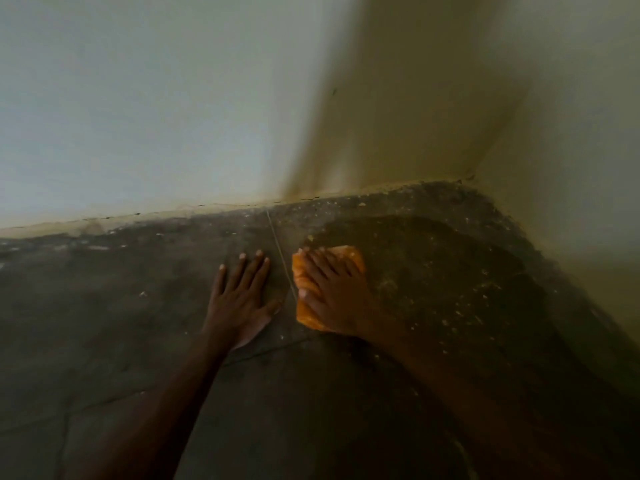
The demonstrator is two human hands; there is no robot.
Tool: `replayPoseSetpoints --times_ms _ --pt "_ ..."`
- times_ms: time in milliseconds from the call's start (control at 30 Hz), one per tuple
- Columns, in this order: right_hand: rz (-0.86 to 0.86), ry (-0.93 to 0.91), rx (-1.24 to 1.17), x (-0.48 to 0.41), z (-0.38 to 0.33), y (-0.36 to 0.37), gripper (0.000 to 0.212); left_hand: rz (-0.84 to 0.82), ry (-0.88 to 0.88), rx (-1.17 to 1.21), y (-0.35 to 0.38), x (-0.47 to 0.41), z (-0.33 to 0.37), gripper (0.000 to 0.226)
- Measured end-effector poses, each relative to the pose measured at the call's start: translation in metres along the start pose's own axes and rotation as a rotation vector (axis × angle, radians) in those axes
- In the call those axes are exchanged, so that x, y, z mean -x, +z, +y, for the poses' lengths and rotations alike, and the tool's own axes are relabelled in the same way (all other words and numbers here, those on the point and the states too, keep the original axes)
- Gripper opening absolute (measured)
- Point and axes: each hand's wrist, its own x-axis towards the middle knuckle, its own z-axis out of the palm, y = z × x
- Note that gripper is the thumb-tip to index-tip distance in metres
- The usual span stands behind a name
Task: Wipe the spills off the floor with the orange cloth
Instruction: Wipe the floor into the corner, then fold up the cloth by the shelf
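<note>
Orange cloth point(304, 308) lies folded flat on the floor point(138, 341), and I take it as my landmark. My right hand point(334, 297) presses down on top of it, palm flat, fingers point(313, 263) spread toward the wall; this grip is open and laid over the cloth, not curled round it. Orange shows past the fingertips at the far edge and along the side of the cloth toward my other hand, where the thumb lies on it.

Just beside the cloth, on that same side, a thin pale line point(282, 258) runs across the floor from the wall toward me, passing between my two hands. Beyond that line my left hand point(242, 299) rests flat on bare floor, fingers splayed, grip open and holding nothing, close to the cloth but not touching it.

On the far side of the cloth and away toward the corner point(471, 178), a darker, damp-looking patch point(415, 258) spreads over the floor, dotted with pale specks and crumbs point(460, 306). Past the cloth, the floor meets a pale wall point(138, 116) along a grimy, cracked seam point(214, 206); a second yellowish wall point(571, 150) closes the corner. Nearer to me than the cloth, faint cracks point(104, 400) cross the dark floor. The frame is dim and slightly blurred.
</note>
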Motion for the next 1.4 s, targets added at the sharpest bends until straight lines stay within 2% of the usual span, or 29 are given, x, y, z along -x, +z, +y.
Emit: replayPoseSetpoints --times_ms 33,133,167,267,300,433,500,567,600,667,767,833,900,967,1000,1033,1100,1133,1200,1233,1300,1400 --pt "0.010 0.035 0.030 -0.001 0.020 0.002 0.074 -0.012 0.011 -0.010 -0.001 0.002 0.000 0.087" --pt "-0.038 0.431 -0.009 -0.035 0.055 -0.011 0.081 -0.045 0.011 -0.023 0.001 -0.001 0.000 0.089" --pt "-0.064 0.452 -0.018 -0.038 0.041 -0.012 0.080 -0.064 0.014 -0.040 0.001 -0.004 0.000 0.090" --pt "-0.057 0.154 0.004 0.018 -0.010 -0.005 0.077 -0.148 -0.043 0.001 -0.004 -0.008 -0.001 0.089" --pt "-0.054 0.126 0.013 0.044 -0.010 -0.009 0.078 -0.168 -0.073 0.012 -0.009 -0.009 0.005 0.087" --pt "-0.109 0.320 -0.165 0.061 0.012 -0.028 0.091 -0.191 -0.162 0.189 -0.013 0.003 0.062 0.075" --pt "-0.050 0.452 -0.299 0.062 0.015 -0.034 0.083 -0.104 -0.169 0.248 -0.005 0.027 0.105 0.067" --pt "0.030 0.519 -0.202 0.071 0.019 -0.035 0.076 -0.017 -0.166 0.284 0.003 0.045 0.137 0.063" --pt "0.019 0.522 -0.125 0.077 0.022 -0.035 0.073 0.011 -0.213 0.346 0.004 0.049 0.148 0.058" --pt "-0.040 0.547 -0.149 0.081 0.030 -0.029 0.071 0.066 -0.339 0.462 -0.001 0.048 0.168 0.051" --pt "-0.096 0.647 -0.436 0.086 0.046 -0.036 0.071 0.110 -0.422 0.782 -0.015 0.044 0.193 0.020" --pt "-0.029 0.710 -0.681 0.104 0.061 -0.047 0.063 0.059 -0.445 1.064 -0.026 0.046 0.207 0.022" --pt "0.089 0.754 -0.979 0.135 0.074 -0.064 0.064 -0.005 -0.406 1.323 -0.048 0.059 0.223 0.032" --pt "0.147 0.712 -1.334 0.169 0.086 -0.080 0.084 -0.113 -0.313 1.562 -0.074 0.072 0.239 0.045" --pt "0.148 0.655 -1.469 0.185 0.089 -0.089 0.096 -0.163 -0.291 1.641 -0.091 0.080 0.247 0.043" --pt "0.117 0.585 -1.558 0.203 0.092 -0.099 0.102 -0.212 -0.287 1.700 -0.105 0.088 0.260 0.035" --pt "0.026 0.482 -1.661 0.228 0.095 -0.108 0.100 -0.317 -0.284 1.761 -0.126 0.105 0.278 0.019" --pt "-0.058 0.486 -1.738 0.242 0.089 -0.121 0.087 -0.381 -0.294 1.777 -0.135 0.117 0.288 0.020" --pt "-0.149 0.518 -1.823 0.268 0.080 -0.143 0.039 -0.453 -0.339 1.803 -0.153 0.137 0.307 0.034" --pt "-0.182 0.573 -1.831 0.282 0.076 -0.155 0.030 -0.469 -0.377 1.817 -0.160 0.147 0.318 0.043" --pt "-0.200 0.668 -1.727 0.316 0.073 -0.189 0.039 -0.535 -0.438 1.856 -0.182 0.162 0.344 0.054" --pt "-0.228 0.741 -1.933 0.359 0.068 -0.241 0.053 -0.611 -0.529 1.902 -0.233 0.181 0.377 0.053"
